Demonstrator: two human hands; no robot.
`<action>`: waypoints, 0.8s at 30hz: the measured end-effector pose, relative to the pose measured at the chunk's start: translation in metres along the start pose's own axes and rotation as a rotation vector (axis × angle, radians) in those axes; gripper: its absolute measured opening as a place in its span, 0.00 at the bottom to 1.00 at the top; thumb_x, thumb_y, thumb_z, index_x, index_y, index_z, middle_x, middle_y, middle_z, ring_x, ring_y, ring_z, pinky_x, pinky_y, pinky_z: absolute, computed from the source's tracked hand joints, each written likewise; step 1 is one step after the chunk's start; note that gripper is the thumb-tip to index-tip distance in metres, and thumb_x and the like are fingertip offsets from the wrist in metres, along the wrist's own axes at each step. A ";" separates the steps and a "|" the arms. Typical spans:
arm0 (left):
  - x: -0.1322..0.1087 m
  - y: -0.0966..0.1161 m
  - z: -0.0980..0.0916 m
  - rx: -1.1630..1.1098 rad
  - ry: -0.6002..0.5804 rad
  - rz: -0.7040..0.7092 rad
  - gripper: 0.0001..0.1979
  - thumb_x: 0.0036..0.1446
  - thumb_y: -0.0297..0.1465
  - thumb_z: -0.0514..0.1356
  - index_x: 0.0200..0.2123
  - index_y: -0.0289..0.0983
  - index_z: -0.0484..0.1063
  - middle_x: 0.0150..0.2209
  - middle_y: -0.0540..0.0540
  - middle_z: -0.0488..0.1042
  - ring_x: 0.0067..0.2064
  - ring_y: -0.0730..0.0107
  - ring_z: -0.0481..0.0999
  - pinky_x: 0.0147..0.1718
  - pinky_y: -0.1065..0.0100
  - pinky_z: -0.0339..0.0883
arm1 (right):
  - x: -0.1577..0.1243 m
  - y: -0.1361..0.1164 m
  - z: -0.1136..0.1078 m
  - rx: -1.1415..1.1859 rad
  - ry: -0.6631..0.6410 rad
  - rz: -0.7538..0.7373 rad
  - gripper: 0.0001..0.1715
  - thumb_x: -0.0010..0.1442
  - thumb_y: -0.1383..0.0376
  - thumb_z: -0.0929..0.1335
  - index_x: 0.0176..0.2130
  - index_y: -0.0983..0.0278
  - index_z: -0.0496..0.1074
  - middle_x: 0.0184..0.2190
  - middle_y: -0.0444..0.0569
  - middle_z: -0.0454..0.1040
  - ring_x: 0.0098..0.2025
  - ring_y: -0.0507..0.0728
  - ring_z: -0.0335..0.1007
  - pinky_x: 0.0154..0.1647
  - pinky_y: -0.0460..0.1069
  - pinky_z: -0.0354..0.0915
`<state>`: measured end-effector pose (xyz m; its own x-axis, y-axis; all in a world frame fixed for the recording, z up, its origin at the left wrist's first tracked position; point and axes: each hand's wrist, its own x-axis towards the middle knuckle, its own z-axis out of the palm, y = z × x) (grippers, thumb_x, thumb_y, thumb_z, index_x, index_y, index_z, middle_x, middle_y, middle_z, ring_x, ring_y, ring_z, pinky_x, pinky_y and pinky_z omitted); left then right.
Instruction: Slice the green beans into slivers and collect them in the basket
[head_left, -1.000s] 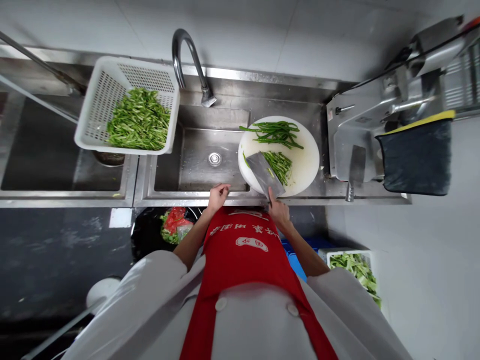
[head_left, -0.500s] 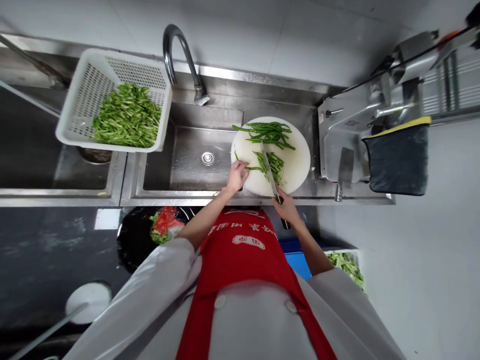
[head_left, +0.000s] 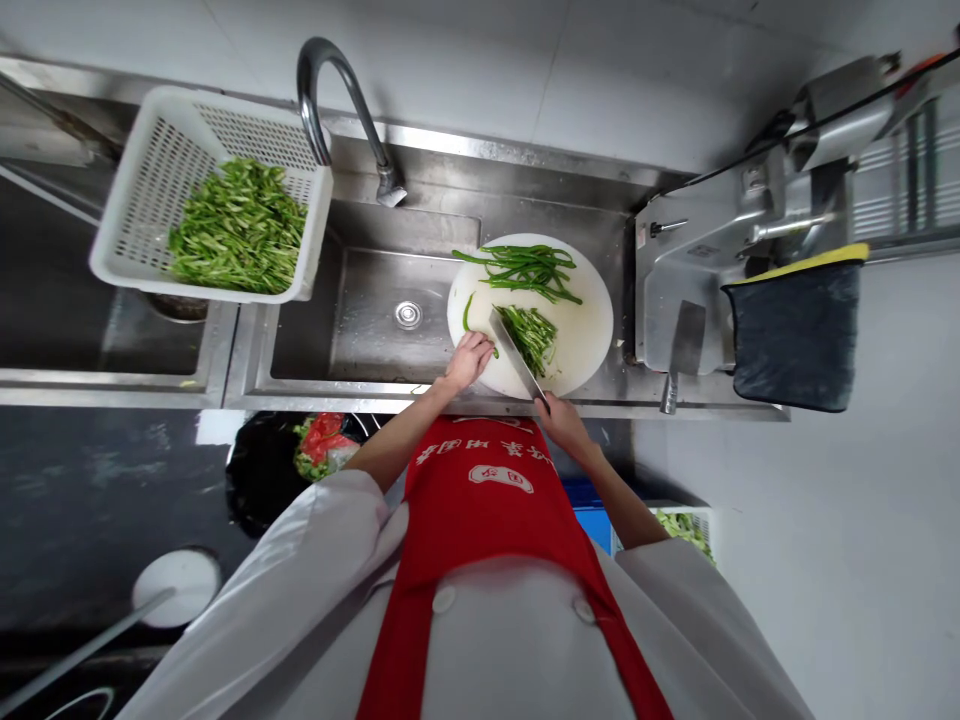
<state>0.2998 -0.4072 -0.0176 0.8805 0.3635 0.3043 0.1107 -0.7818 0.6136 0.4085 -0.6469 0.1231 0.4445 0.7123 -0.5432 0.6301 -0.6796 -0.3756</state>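
Since half a second ago, the cleaver has turned from edge-on to showing the flat of its blade. It now leans at the left side of the cut greens instead of standing in them. The left hand has come a little back toward the near rim of the cutting board.

Head view: the right hand is clenched around the handle of the cleaver, just at the front edge of the counter. The blade runs from it up and to the left across the board. The left hand rests on the near-left part of the board with bent fingers, the tips just beside the blade. Whether it pinches a piece of green I cannot tell.

The round white board lies over the right corner of the sink. On its far side lies a bundle of long green stems, and one loose stem lies near its left rim.

To the left, a white basket full of chopped greens sits over the second basin, with the faucet between basket and board. Right of the board stands a metal slicing machine, and a second cleaver leans against it. The person wears a red apron.
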 end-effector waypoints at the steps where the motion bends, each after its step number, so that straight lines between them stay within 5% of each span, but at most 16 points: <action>1: 0.000 0.002 0.003 0.006 0.005 -0.012 0.11 0.69 0.30 0.53 0.42 0.39 0.75 0.43 0.42 0.71 0.47 0.59 0.68 0.48 0.56 0.69 | -0.001 -0.001 -0.001 -0.061 -0.018 0.020 0.24 0.75 0.58 0.55 0.53 0.68 0.71 0.41 0.59 0.80 0.44 0.62 0.77 0.48 0.51 0.64; 9: -0.001 0.000 0.001 -0.008 -0.018 -0.029 0.13 0.70 0.30 0.49 0.45 0.38 0.74 0.44 0.42 0.73 0.48 0.59 0.68 0.51 0.56 0.67 | 0.014 -0.022 -0.006 -0.176 -0.136 0.021 0.24 0.76 0.60 0.51 0.54 0.67 0.67 0.41 0.58 0.80 0.43 0.59 0.77 0.42 0.48 0.61; 24: -0.002 -0.014 -0.014 0.018 0.067 -0.170 0.12 0.70 0.32 0.52 0.42 0.38 0.76 0.44 0.40 0.72 0.48 0.58 0.68 0.52 0.55 0.66 | 0.034 -0.003 -0.011 -0.092 -0.064 -0.020 0.23 0.75 0.59 0.55 0.47 0.67 0.73 0.42 0.59 0.80 0.45 0.60 0.75 0.45 0.48 0.61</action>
<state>0.2905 -0.3900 -0.0160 0.8158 0.5236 0.2456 0.2639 -0.7148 0.6476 0.4289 -0.6187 0.1140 0.3911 0.7110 -0.5844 0.6958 -0.6441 -0.3178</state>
